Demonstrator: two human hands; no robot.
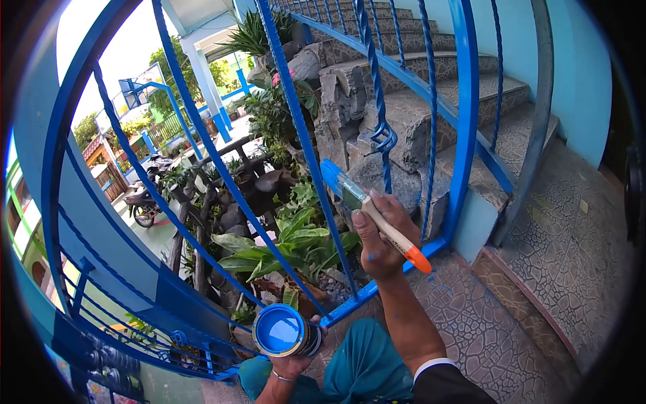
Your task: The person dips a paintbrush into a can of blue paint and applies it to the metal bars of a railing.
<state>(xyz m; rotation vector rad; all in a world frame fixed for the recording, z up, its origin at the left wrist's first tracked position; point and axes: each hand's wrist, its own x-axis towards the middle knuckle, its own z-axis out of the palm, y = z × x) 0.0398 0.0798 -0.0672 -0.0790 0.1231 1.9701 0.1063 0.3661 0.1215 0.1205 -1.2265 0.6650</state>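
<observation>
A paintbrush (387,221) with a pale handle, an orange end and blue bristles is in my right hand (385,236), fingers closed round the handle. Its bristles are beside a blue twisted bar (303,135) of the metal railing; whether they touch it I cannot tell. Low in the view, my left hand (293,365) holds an open can (280,330) of blue paint from beneath and the side. The can is close to the railing's blue bottom rail (350,304). Blue specks mark my right hand and wrist.
Stone-patterned stairs (431,101) rise behind the railing. A thick blue post (465,128) and a grey post (538,121) stand right of my right hand. Leafy plants (296,236) and rocks (390,182) lie beyond the bars. A motorcycle (145,195) stands farther off.
</observation>
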